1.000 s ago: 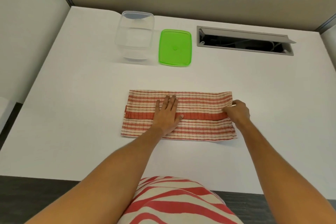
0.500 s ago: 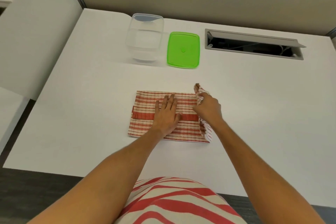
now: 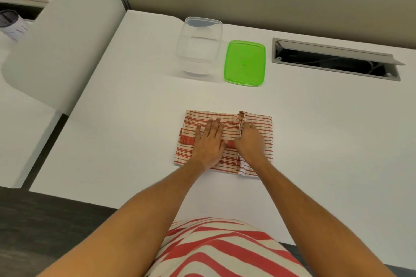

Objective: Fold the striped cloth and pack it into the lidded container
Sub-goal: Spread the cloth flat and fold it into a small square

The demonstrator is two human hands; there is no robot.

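Note:
The red-and-cream striped cloth (image 3: 191, 132) lies folded on the white table (image 3: 315, 141) in front of me. My left hand (image 3: 209, 141) presses flat on its left half with straight fingers. My right hand (image 3: 248, 141) grips the cloth's right edge, which is folded leftward over the middle and stands up slightly as a ridge. The clear plastic container (image 3: 200, 47) stands open at the far side of the table. Its green lid (image 3: 245, 63) lies flat just to its right.
A grey cable hatch (image 3: 335, 58) is open in the table at the back right. A white partition panel (image 3: 67, 51) borders the table's left side. The table's near edge runs close to my body.
My right hand has carried the cloth's right edge leftward over the middle, making the cloth shorter. My left hand has stayed pressed on the left half.

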